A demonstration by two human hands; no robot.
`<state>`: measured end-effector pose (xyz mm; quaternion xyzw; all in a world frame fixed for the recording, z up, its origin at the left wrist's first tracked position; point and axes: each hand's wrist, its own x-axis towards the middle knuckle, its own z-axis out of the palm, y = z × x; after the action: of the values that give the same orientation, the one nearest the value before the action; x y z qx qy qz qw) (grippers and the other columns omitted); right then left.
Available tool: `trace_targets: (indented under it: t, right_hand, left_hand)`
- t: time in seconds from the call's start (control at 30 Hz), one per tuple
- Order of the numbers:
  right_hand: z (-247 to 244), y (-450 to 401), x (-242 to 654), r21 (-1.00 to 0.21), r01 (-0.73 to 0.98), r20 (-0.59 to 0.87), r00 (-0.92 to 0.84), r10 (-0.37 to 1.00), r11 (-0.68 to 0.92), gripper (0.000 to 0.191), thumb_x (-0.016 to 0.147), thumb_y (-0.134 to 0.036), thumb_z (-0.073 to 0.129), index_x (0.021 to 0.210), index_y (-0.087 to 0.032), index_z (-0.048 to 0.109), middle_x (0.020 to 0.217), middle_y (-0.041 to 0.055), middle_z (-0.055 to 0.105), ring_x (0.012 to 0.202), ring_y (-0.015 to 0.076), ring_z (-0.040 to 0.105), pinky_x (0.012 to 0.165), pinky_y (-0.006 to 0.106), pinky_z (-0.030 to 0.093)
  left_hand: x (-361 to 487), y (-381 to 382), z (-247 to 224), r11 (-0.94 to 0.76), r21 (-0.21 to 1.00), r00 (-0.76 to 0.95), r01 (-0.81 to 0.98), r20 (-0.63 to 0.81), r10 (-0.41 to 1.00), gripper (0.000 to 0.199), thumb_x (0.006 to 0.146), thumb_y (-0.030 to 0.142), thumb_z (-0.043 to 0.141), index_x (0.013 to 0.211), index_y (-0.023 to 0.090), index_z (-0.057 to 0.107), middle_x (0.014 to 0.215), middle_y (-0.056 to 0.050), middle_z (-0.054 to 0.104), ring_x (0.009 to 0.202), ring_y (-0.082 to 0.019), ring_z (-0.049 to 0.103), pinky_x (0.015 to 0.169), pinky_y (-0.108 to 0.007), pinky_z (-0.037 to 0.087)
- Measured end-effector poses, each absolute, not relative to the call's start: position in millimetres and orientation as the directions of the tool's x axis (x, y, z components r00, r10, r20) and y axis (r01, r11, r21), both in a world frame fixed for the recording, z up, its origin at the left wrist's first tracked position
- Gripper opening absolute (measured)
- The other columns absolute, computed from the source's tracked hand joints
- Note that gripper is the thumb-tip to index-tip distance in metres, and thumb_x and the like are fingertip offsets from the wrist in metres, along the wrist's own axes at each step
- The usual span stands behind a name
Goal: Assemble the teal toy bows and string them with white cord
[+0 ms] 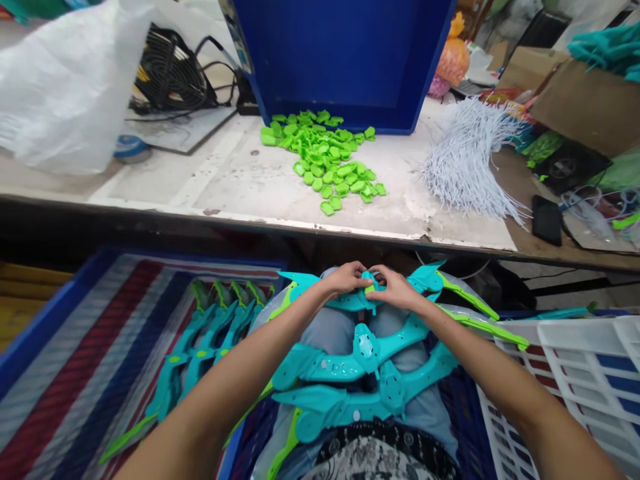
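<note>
Background bench [200, 183] bore green caps [334, 155]. Left to right were a blue crate [30, 348], the left grip [361, 277] and right grip [380, 283], both pinched on a teal part [350, 303] over the person's lap [327, 332], and a white basket [590, 327].

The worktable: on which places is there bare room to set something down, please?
Bare patches: left of the green pieces, towards the blue roll; also right of them, up to the white strands. Crowded: the right end, with black phone and cardboard.
</note>
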<state>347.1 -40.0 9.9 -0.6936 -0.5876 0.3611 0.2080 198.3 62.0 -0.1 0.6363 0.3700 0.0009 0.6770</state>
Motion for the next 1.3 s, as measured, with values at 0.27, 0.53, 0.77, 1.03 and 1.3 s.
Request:
trace_targets:
  t: [0.27,0.53,0.77,1.03,1.3]
  right_hand:
    - [14.8,-40.5,338.1,-0.507,0.839,-0.246,0.079,0.966,-0.198,0.066,0.074,-0.037,0.071,0.133,-0.021,0.048,0.118,0.0103,0.064,0.108,0.0277,0.058,0.088,0.040,0.044]
    - [61.1,9.9,339.1,-0.359,0.932,-0.068,-0.079,0.995,0.050,0.031,0.086,-0.025,0.057,0.116,-0.019,0.065,0.110,0.0086,0.066,0.099,0.0219,0.061,0.084,0.030,0.046]
    - [84.2,106.6,294.0,-0.094,0.993,0.230,-0.046,0.972,0.070,0.033,0.093,-0.032,0.047,0.112,-0.013,0.066,0.109,0.0155,0.062,0.105,0.0266,0.053,0.089,0.035,0.041]
    - [88.9,102.6,310.0,-0.263,0.955,0.180,0.185,0.966,-0.134,0.030,0.089,-0.025,0.043,0.090,-0.014,0.071,0.089,0.0100,0.072,0.086,0.0208,0.061,0.074,0.027,0.042]
    - [83.4,49.6,393.0,-0.417,0.805,0.050,0.484,0.874,-0.422,0.022,0.075,-0.029,0.056,0.066,-0.017,0.072,0.070,0.0070,0.069,0.078,0.0221,0.061,0.067,0.027,0.042]
  left_hand:
    - [201.1,63.4,-0.2,-0.018,0.858,0.725,0.514,-0.423,0.544,0.024,0.074,0.025,0.066,0.093,0.016,0.055,0.069,0.003,0.055,0.066,-0.013,0.056,0.057,-0.022,0.044]
    - [175.6,2.3,-2.2,-0.601,0.616,0.718,0.510,0.080,0.691,0.041,0.085,0.020,0.050,0.125,0.014,0.048,0.132,-0.018,0.051,0.121,-0.030,0.050,0.100,-0.045,0.042]
    - [170.7,-3.0,1.4,-0.824,0.331,0.881,0.460,-0.048,0.472,0.072,0.078,0.026,0.065,0.139,0.010,0.031,0.148,-0.029,0.027,0.123,-0.039,0.048,0.094,-0.052,0.044]
    - [183.7,33.5,41.2,-0.784,0.390,0.875,0.483,-0.204,0.438,0.031,0.080,0.029,0.061,0.107,0.015,0.062,0.106,-0.014,0.061,0.097,-0.028,0.062,0.079,-0.035,0.050]
    - [194.0,72.3,30.9,-0.534,0.733,0.904,0.422,-0.298,0.305,0.036,0.067,0.041,0.073,0.094,0.018,0.067,0.077,-0.001,0.066,0.077,-0.021,0.060,0.063,-0.024,0.040]
